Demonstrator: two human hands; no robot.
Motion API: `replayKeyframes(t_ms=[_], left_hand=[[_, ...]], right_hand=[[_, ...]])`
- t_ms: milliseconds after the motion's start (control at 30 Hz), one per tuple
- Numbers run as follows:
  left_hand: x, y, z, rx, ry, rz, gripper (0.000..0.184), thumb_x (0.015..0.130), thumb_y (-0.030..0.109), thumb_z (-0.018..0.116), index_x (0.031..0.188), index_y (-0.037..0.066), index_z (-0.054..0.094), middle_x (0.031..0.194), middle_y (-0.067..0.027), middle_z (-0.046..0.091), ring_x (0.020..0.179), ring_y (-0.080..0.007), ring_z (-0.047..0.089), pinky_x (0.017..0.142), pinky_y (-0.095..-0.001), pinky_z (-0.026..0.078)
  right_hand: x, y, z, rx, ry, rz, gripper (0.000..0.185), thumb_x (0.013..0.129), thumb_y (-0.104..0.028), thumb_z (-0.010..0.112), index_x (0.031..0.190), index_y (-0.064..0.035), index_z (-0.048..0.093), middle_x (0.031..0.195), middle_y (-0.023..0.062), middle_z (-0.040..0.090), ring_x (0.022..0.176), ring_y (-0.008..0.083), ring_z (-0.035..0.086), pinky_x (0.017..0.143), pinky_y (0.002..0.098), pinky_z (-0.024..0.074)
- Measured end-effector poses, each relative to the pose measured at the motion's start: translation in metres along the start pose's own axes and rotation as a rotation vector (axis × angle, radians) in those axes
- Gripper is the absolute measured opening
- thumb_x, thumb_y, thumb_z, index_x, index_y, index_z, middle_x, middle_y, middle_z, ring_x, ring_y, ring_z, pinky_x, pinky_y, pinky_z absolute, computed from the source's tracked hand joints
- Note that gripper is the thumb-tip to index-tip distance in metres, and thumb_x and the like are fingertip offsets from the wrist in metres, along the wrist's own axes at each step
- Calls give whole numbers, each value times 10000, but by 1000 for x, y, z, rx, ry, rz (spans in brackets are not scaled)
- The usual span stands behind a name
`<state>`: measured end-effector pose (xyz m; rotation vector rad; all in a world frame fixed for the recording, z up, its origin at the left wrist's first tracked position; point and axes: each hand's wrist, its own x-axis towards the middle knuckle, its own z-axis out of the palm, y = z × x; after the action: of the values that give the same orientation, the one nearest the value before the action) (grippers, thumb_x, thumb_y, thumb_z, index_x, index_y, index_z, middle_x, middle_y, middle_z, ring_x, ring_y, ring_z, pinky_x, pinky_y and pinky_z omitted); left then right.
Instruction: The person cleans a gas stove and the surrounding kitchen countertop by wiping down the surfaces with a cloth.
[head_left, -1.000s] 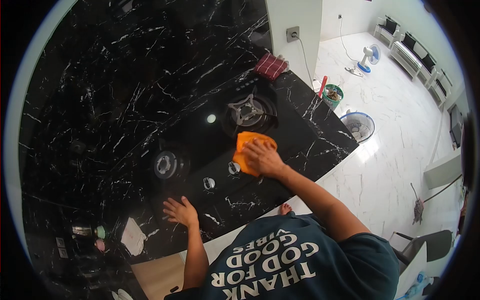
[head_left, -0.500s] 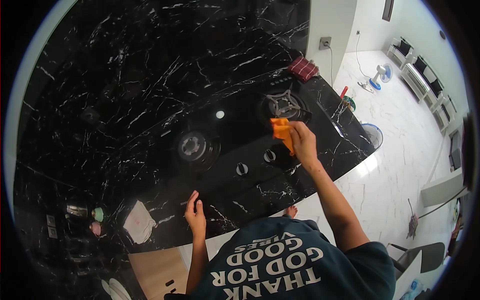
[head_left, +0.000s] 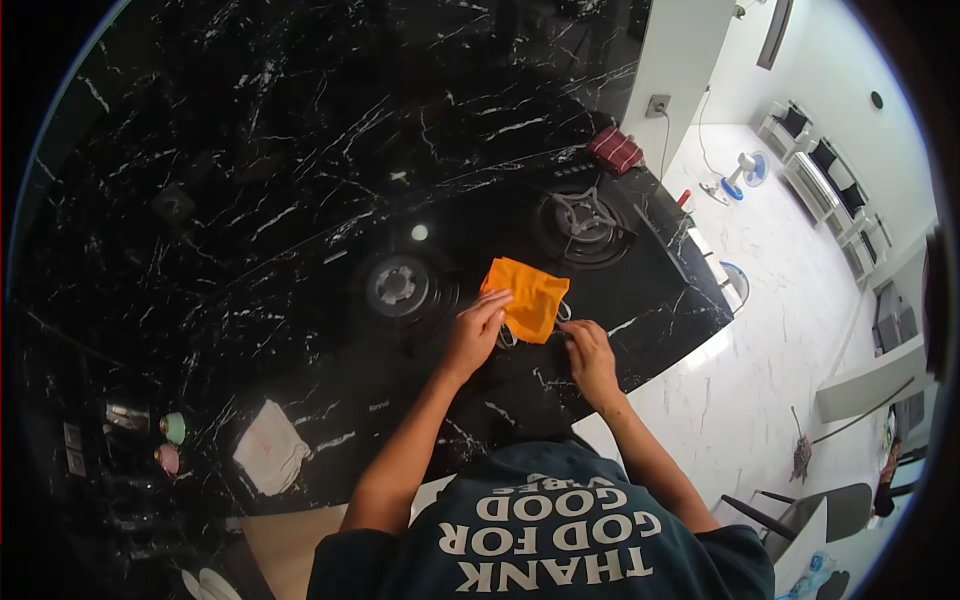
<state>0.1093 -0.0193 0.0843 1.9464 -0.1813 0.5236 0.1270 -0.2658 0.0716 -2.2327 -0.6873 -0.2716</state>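
Observation:
A bright orange cloth (head_left: pixel 532 298) is spread over the front of the black gas cooktop (head_left: pixel 470 290), partly covering two control knobs. The fingers of my left hand (head_left: pixel 478 332) lie over the cloth's left edge, with the thumb close beside them, gripping it. Just off the cloth's lower right corner is my right hand (head_left: pixel 593 362), its bent fingers near the right knob (head_left: pixel 565 311) and slightly apart. Left of the cloth sits a burner (head_left: pixel 398 286) without a visible raised grate. The right burner carries a metal pan support (head_left: pixel 585 216).
A white cloth (head_left: pixel 271 448) lies on the black marbled counter at the left, near small green and pink items (head_left: pixel 172 442). A folded dark red checked cloth (head_left: pixel 615 150) rests at the back right corner. Beyond the counter are a fan (head_left: pixel 742 176) and a chair (head_left: pixel 830 505).
The orange cloth, bunched in my right hand before, has moved left and is now spread out. My left hand has come up and right onto it. My right hand has shifted down.

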Motion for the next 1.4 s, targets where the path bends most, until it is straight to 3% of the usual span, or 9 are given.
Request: replayKeyframes(t_ms=[67, 100, 133, 233, 500, 700, 867, 1100, 1400], left_hand=[[29, -38, 20, 93, -285, 24, 329, 948, 44, 554, 1256, 40, 671, 1388, -162, 604, 1349, -385, 503, 1120, -402, 399], [41, -70, 31, 175, -509, -41, 442, 944, 161, 589, 1385, 140, 601, 1556, -144, 432, 1485, -416, 278, 1208, -475, 244], [50, -67, 34, 174, -506, -32, 442, 944, 161, 589, 1385, 140, 601, 1556, -144, 432, 1485, -416, 278, 1208, -475, 244], [69, -62, 47, 646, -784, -96, 777, 907, 414, 639, 1589, 277, 291, 1700, -63, 12, 1547, -384, -42, 1231, -549, 36], [139, -114, 57, 815, -480, -136, 739, 926, 426, 600, 1577, 217, 318, 1676, -104, 151, 1539, -396, 65, 1226, -550, 89], [199, -157, 59, 857, -403, -162, 719, 954, 440, 547, 1580, 181, 305, 1680, -105, 126, 1533, -413, 84, 1215, -570, 121], [238, -164, 71, 907, -428, -337, 703, 974, 502, 468, 1594, 235, 274, 1693, -84, 66, 1542, -401, 5, 1217, -576, 47], [218, -152, 37, 887, -674, -355, 756, 987, 578, 424, 1621, 291, 130, 1694, -57, -104, 1538, -388, -122, 1206, -589, -47], [144, -145, -48, 946, -544, -541, 760, 988, 571, 449, 1618, 307, 116, 1693, -109, -46, 1526, -460, -53, 1214, -591, 33]], right_hand=[[-5, 31, -13, -141, 87, 57, 341, 869, 14, 631, 1202, -58, 621, 1266, 137, 600, 1290, 359, 501, 1078, 437, 414], [-5, 46, -18, -227, 138, 88, 363, 867, 6, 638, 1221, -67, 610, 1296, 135, 582, 1321, 373, 468, 1096, 453, 389], [-3, 63, -23, -311, 188, 118, 385, 865, -2, 644, 1240, -76, 600, 1326, 133, 565, 1353, 386, 434, 1113, 469, 363], [-3, 108, -21, -375, 194, 292, 481, 908, -127, 643, 1370, -87, 516, 1484, 134, 434, 1434, 417, 310, 1155, 529, 267], [3, 107, -23, -373, 70, 418, 505, 944, -172, 590, 1424, -91, 454, 1535, 135, 365, 1475, 382, 254, 1186, 538, 198], [9, 102, -27, -358, 24, 474, 521, 921, -144, 604, 1416, -86, 450, 1536, 149, 352, 1472, 387, 252, 1184, 521, 189], [15, 98, -30, -373, 41, 488, 519, 892, -113, 605, 1392, -77, 469, 1555, 149, 341, 1466, 372, 267, 1171, 478, 209], [12, 99, -31, -330, 36, 523, 511, 906, -152, 610, 1396, -114, 471, 1597, 124, 303, 1491, 363, 236, 1192, 498, 167], [7, 100, -28, -348, 42, 527, 500, 923, -163, 592, 1404, -115, 463, 1608, 109, 293, 1502, 353, 225, 1194, 520, 158]])
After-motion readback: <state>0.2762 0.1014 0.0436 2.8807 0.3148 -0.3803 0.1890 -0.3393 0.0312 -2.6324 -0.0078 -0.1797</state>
